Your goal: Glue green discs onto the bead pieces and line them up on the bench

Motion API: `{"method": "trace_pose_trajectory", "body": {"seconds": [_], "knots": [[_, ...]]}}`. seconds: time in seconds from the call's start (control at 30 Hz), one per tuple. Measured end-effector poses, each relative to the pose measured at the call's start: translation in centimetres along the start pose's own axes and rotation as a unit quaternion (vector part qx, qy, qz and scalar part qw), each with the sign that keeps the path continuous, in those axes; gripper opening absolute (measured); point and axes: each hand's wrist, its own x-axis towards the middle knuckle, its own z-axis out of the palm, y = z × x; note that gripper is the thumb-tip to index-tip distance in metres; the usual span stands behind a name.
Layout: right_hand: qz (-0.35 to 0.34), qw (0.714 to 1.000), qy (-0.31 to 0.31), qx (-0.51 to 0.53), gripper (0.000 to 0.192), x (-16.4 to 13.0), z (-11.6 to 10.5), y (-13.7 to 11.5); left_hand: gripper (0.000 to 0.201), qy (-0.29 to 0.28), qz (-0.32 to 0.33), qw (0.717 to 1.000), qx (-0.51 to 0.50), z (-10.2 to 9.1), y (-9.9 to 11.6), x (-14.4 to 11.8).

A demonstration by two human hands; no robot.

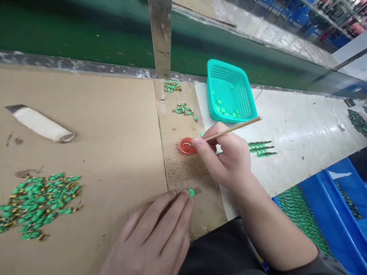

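Note:
My right hand (228, 156) is closed around a thin wooden stick (235, 127), which slants up to the right. The stick's lower end is hidden by the fingers, right at the rim of a small red cap (187, 146) with shiny liquid in it. Lying low over the cardboard, my left hand (160, 229) has its fingers stretched out; its thumb is hidden. One fingertip touches a small round green disc (191, 192). Behind my right hand, another green disc (202, 134) shows in part.
A turquoise basket (212, 103) holds several green discs. Small green, yellow and dark pieces lie in a large pile (40, 202) at left and smaller piles (172, 85) at the back. A white-wrapped blade (43, 122) lies far left. Rows of green pieces (261, 148) sit right; blue trays (323, 202) stand below.

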Motion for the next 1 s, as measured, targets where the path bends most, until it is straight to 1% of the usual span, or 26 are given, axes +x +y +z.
{"method": "trace_pose_trajectory", "body": {"seconds": [0.17, 0.37, 0.53, 0.7, 0.8, 0.9, 1.0], "knots": [[-0.024, 1.000, -0.004, -0.006, 0.032, 0.26, 0.15, 0.12, 0.036, 0.004, -0.008, 1.000, -0.007, 0.15, -0.03, 0.17], [-0.008, 1.000, -0.017, -0.004, 0.033, 0.08, 0.26, 0.09, 0.038, -0.009, 0.016, 1.000, 0.023, 0.07, -0.53, 0.12], [-0.013, 1.000, -0.015, -0.003, 0.033, -0.02, 0.34, 0.18, 0.039, -0.017, 0.026, 0.999, 0.030, 0.07, -0.67, 0.12], [-0.015, 1.000, -0.017, 0.004, 0.034, 0.14, 0.33, 0.03, 0.038, -0.009, 0.016, 1.000, 0.019, 0.07, -0.60, 0.23], [-0.014, 1.000, -0.010, 0.013, 0.034, 0.17, 0.45, 0.04, 0.039, -0.018, 0.035, 0.999, 0.021, 0.00, -0.72, 0.24], [-0.021, 1.000, 0.003, 0.016, 0.033, 0.11, 0.56, 0.14, 0.038, -0.020, 0.027, 0.999, 0.022, -0.12, -0.70, 0.18], [-0.019, 0.999, 0.037, 0.026, 0.031, -0.41, 0.15, -0.19, 0.037, -0.022, 0.024, 0.999, 0.012, -0.24, -0.45, 0.19]]}}
